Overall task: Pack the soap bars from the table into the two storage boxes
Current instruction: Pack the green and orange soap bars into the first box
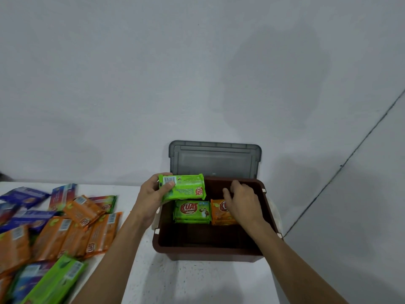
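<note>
Gripping hand: left hand curls round a green soap bar above the far-left corner of the storage box.
Right hand: fingers relaxed, palm over an orange soap bar inside the box.
Boxed: second green bar beside the orange one.
Table, left edge: loose soap bars piled.

The brand word KUAT, in a red logo, can be read on the lying green bar inside the brown box, in the lower middle of the frame. On the orange bar beside it only "KU" shows, because the right hand covers the rest. The held green bar, gripped by the left hand, carries the same logo turned sideways, a barcode, and small print too fine to read. At lower left, the loose orange bars show the logo sideways and barcode labels, but their digits are not readable.
</note>
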